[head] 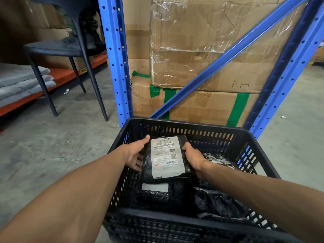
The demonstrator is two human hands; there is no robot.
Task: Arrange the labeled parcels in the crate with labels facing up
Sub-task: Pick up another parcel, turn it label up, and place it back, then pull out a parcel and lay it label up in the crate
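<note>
Head view. Black slatted crate (196, 133) on concrete floor (52, 155), in front of a blue rack (115, 58) stacked with cardboard boxes (201, 50). The crate's near edge is cut off by the frame bottom.

Both hands are inside the crate, gripping one black parcel (166, 158) from opposite sides. Left hand (135, 153): thumb on the parcel's top left edge, fingers curled underneath and mostly hidden. Right hand (193, 157): clamped on the right edge, fingertips hidden behind the parcel. The parcel is held above the other contents, toward the crate's far wall, tilted slightly, with its white label (166, 157) facing up.

Label: barcodes at top and lower right, a QR code on the right side, blocks of small print. Text too blurred to read.

Under the held parcel lies a second parcel (156, 192); only a pale strip of its label shows, print illegible. More black wrapped parcels (219, 202) fill the crate's right side, crumpled, with outlines hard to separate; cannot tell which way their labels face.

Boxes: green tape, torn clear film, pen marks resembling "HH" on the right. Left: dark chair (57, 48), partly cut off at top; an orange shelf beam (57, 78) carries a small yellow tag, unreadable.
</note>
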